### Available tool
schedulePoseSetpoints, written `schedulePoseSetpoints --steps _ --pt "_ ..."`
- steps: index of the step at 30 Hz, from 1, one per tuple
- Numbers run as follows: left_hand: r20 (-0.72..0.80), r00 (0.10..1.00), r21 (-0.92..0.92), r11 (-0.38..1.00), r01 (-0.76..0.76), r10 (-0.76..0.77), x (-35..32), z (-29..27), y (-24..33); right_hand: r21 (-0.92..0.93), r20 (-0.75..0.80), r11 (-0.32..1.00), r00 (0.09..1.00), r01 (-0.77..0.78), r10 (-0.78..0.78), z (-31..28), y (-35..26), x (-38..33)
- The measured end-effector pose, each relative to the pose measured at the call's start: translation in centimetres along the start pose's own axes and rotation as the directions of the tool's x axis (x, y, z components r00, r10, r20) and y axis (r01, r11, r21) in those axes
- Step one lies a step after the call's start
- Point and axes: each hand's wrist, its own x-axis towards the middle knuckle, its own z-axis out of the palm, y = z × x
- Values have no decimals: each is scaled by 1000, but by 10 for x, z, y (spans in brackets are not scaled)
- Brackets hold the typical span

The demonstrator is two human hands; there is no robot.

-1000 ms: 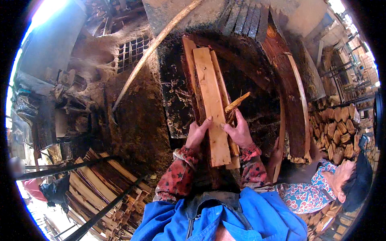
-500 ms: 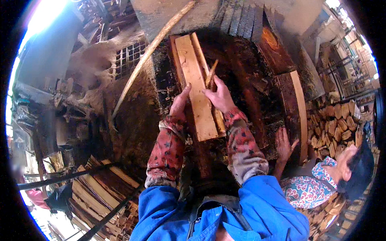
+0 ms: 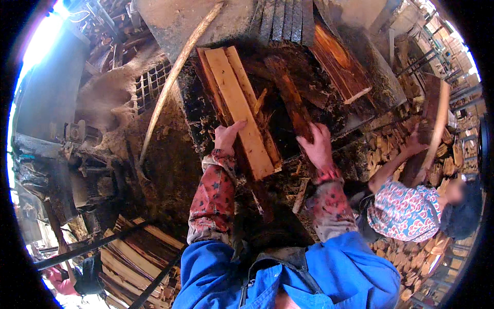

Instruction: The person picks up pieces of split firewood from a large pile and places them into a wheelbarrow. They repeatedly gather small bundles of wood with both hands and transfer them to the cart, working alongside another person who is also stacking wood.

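At the far left, a long pale pole (image 3: 175, 77) was seen leaning across a sawdust-caked bench (image 3: 206, 118), its near end lost in dark debris. The left hand (image 3: 226, 136) was laid with loose, unclenched fingers against the near left edge of a pale plank (image 3: 239, 108) lying on the bench. To the right, the right hand (image 3: 318, 147) was curled over a dark reddish slab (image 3: 288, 95), the fingertips hidden behind it, so a firm grasp could not be confirmed.

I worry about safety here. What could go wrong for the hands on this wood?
1. The left hand presses on rough pale planks; splinters are likely.
2. The right hand grips a dark slab that may slip on the debris-covered bench.
3. A co-worker lifts a board close by; it could swing over.
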Motion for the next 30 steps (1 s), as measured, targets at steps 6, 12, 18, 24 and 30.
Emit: schedulePoseSetpoints --steps 6,12,18,24,30 --pt "19 996 144 986 -89 87 9 5 -3 77 123 977 974 -201 190 -12 30 -52" --pt "-128 991 116 992 41 -26 5 12 4 -40 98 997 993 -60 64 -16 32 -7" --pt "-203 975 -18 996 91 -93 -3 17 9 -59 136 987 980 151 -142 4 64 106" --pt "-169 981 -105 992 75 -92 -17 16 13 -461 314 882 948 100 57 17 81 151" --pt "-228 971 -62 997 53 -66 -12 17 10 -454 511 890 831 43 221 -2 54 154"
